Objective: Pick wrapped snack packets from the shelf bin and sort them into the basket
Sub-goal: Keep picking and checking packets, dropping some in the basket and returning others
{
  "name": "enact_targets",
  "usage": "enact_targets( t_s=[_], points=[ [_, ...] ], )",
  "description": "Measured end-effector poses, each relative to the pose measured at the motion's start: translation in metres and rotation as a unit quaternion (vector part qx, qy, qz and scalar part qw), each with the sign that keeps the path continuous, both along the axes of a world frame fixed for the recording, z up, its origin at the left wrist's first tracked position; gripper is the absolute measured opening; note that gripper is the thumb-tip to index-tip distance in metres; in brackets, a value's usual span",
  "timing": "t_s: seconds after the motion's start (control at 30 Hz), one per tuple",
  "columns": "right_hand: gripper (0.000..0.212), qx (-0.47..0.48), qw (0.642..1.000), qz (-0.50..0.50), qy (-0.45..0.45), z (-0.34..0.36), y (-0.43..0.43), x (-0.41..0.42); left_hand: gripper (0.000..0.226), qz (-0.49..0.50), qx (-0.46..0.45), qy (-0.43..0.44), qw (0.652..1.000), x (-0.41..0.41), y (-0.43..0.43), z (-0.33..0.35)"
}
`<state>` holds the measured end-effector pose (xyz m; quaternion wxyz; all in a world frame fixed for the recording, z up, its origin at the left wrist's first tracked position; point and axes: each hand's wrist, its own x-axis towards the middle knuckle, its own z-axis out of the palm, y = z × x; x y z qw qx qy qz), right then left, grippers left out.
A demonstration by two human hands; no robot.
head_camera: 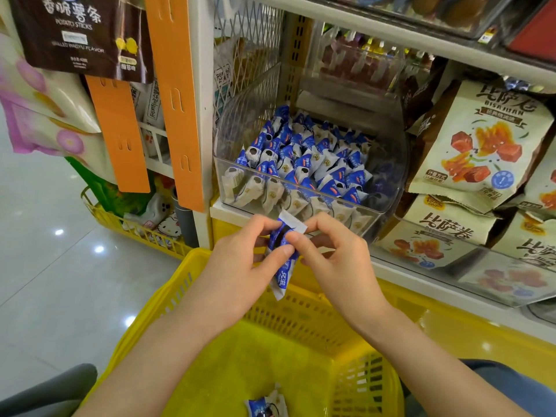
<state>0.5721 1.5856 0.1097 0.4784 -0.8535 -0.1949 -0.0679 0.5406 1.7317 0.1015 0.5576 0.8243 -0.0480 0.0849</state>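
Item: one blue-and-white snack packet (282, 260), held upright above the far rim of the yellow basket (301, 314), just in front of the clear shelf bin (385, 188). Risk, as we judge it: the grip sits high on the packet, the lower half hangs free, and the film looks slick, so a loosened pinch could drop it on the basket rim or outside onto the floor (45, 266); pulling the two hands apart might also tear the crimped top. Position relative to fingers: our left hand (240, 266) pinches the upper body between thumb and forefinger, its fingers (282, 251) closed on the wrapper; our right hand (334, 257) closes its fingers (296, 236) on the white crimped end at top. Both hands hold the same packet; neither is free. Also noted: a second packet (266, 406) lying on the basket floor near us; the bin well stocked with like packets; bagged snacks (481, 139) on the shelf to the right.
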Motion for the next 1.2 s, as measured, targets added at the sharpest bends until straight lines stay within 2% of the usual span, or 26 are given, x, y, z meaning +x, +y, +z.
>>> enact_targets(
  t_s=[0.1, 0.23, 0.43, 0.57, 0.63, 0.7, 0.8, 0.87, 0.93, 1.1, 1.2],
  points=[
    [0.029, -0.041, 0.999, 0.012, -0.031, 0.002, -0.001, -0.003, 0.021, -0.014, -0.003, 0.003, 1.000, -0.001, 0.000, 0.002],
    [0.025, -0.084, 0.993, 0.022, -0.075, 0.004, -0.002, -0.006, 0.015, -0.015, 0.021, 0.009, 1.000, -0.002, 0.001, 0.003],
    [0.023, -0.131, 0.982, 0.062, -0.124, 0.006, -0.001, -0.009, 0.012, 0.039, 0.179, -0.034, 0.982, -0.007, -0.002, -0.001],
    [0.020, -0.121, 0.984, 0.048, -0.118, 0.004, 0.004, -0.009, 0.018, 0.059, 0.167, -0.038, 0.983, -0.004, -0.002, -0.002],
    [0.015, -0.094, 0.991, 0.034, -0.086, 0.002, 0.005, -0.007, 0.018, 0.073, 0.145, -0.038, 0.986, -0.003, -0.001, -0.002],
    [0.012, -0.036, 0.998, 0.051, 0.005, -0.001, 0.007, -0.007, 0.018, 0.093, 0.115, -0.043, 0.988, -0.002, -0.001, -0.001],
    [0.028, 0.053, 0.977, 0.109, 0.176, -0.006, 0.013, -0.010, 0.020, 0.127, 0.088, -0.051, 0.987, 0.001, 0.001, 0.000],
    [0.030, 0.118, 0.959, 0.110, 0.235, -0.006, 0.015, -0.009, 0.022, 0.118, 0.090, -0.049, 0.988, 0.001, 0.001, -0.001],
    [0.028, 0.155, 0.949, 0.103, 0.257, -0.003, 0.013, -0.006, 0.028, 0.090, 0.084, -0.031, 0.992, 0.002, 0.000, -0.003],
    [0.028, 0.152, 0.944, 0.112, 0.272, -0.002, 0.009, -0.003, 0.034, 0.062, 0.069, -0.002, 0.996, 0.002, 0.003, -0.003],
    [0.037, 0.123, 0.962, 0.087, 0.228, -0.002, 0.009, -0.002, 0.030, 0.061, -0.025, 0.026, 0.998, 0.002, 0.000, 0.002]
  ],
)
